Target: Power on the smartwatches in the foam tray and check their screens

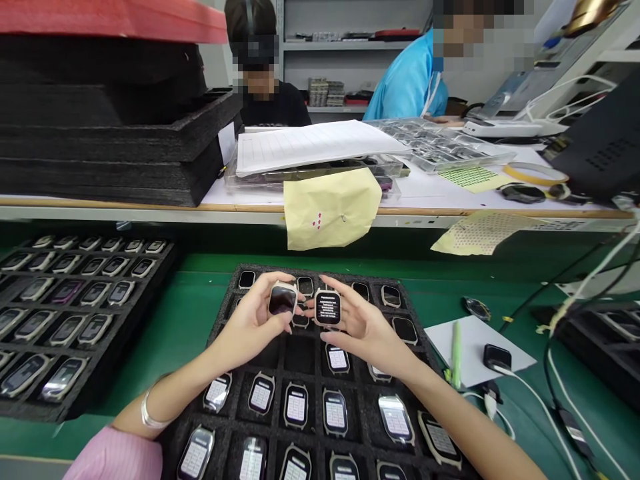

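Observation:
My left hand [253, 325] is closed round a smartwatch body with a dark screen [283, 299], held above a black foam tray [227, 313]. My right hand [361, 325] grips a second watch body [328, 308] whose screen shows white text. Both watches sit side by side between my fingertips, over the tray's far rows. The tray holds several watch bodies in pockets, many with lit keypad screens [296, 405]. An empty pocket [299, 353] lies just under my hands.
A second foam tray of watch bodies [65, 313] lies at the left. White paper with a green pen [456, 345] and a charger puck [497, 357] with cables sit at the right. A raised shelf holds stacked black foam [110, 140], papers and clear trays. Two people sit beyond it.

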Available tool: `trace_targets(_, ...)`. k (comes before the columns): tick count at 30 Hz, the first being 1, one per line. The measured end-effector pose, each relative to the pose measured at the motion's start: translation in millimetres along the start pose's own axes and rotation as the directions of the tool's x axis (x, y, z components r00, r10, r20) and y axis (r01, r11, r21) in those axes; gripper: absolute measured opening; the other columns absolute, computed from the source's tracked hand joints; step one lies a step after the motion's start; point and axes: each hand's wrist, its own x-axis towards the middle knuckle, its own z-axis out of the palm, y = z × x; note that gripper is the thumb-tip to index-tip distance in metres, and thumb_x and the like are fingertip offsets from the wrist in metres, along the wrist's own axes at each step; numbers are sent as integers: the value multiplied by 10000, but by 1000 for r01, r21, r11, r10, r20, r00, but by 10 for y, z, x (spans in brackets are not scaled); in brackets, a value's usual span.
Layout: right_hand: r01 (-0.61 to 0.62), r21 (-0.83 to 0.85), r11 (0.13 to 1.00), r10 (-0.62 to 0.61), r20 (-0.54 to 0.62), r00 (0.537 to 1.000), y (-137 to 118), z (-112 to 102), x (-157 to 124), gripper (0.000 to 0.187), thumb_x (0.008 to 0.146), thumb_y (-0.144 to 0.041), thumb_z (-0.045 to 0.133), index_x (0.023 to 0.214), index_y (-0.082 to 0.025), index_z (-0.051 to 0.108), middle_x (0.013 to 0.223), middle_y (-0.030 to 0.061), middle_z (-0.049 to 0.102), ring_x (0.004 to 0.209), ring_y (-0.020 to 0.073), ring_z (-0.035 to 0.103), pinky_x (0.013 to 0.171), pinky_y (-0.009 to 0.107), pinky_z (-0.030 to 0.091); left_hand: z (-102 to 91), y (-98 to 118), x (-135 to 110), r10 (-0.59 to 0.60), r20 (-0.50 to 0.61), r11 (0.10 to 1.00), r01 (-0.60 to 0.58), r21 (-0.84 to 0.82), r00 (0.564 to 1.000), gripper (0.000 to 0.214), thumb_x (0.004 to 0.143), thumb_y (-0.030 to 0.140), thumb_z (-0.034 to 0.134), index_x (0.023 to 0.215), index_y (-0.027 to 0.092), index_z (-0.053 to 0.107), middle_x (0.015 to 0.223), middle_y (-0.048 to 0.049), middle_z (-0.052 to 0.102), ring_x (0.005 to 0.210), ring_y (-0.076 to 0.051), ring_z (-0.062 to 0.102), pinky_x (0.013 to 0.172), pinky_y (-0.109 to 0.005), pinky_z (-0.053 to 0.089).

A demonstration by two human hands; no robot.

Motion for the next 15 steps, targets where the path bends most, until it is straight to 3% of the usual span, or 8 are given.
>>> trace_targets(2,-26,-86,996,33,80,996,103,-24,24,651,835,-209,691,1394,-233,359,1183,91,629,1097,239,631,979,440,499,-38,71,3,32,-38,999,-32,6,999,373,827,159,613,1171,199,474,1040,-84,607,892,-180,612,641,-249,535)
trace_targets(4,-13,-328,945,54,116,992,237,-31,46,517,828,-188,674,1299,-215,462,1140,83,625,1046,240,636,929,426,520,-84,141,2,72,-61,997,-71,11,996,364,826,157,614,1161,193,478,1035,-81,614,895,-178,620,640,-245,535)
trace_targets(6,54,-624,780,43,139,989,368,-15,60,463,793,-158,692,1226,-202,534,1136,92,592,1056,266,595,908,440,515,-129,201,-3,102,-79,995,-101,19,992,366,826,153,612,1164,192,478,1036,-79,616,898,-176,624,637,-239,534)
trace_targets(8,135,-812,568,36,189,981,457,15,68,483,763,-170,735,1215,-193,565,1124,105,561,1058,296,557,898,463,503,-171,252,-9,119,-96,993,-117,26,988,376,821,155,614,1169,192,478,1031,-75,616,882,-173,630,627,-234,534)
trace_targets(11,246,-904,348,64,285,956,459,74,96,518,736,-279,800,1204,-185,598,1101,121,546,1014,321,544,852,482,505,-226,322,-18,119,-131,992,-112,54,984,389,809,161,621,1171,190,480,971,-56,606,836,-165,632,590,-220,523)
trace_targets(13,308,-912,271,49,332,942,394,141,151,444,777,-330,773,1166,-173,626,1117,137,545,1021,328,535,848,482,499,-263,362,-26,112,-154,990,-96,108,982,393,793,159,630,1160,187,493,881,-25,578,743,-139,610,545,-206,499)
trace_targets(15,363,-898,248,17,379,925,338,258,248,321,870,-306,677,1151,-158,631,1123,143,562,1030,314,536,872,476,486,-301,389,-37,104,-157,983,-77,169,982,379,791,161,628,1150,189,508,818,3,541,643,-106,557,513,-200,466)
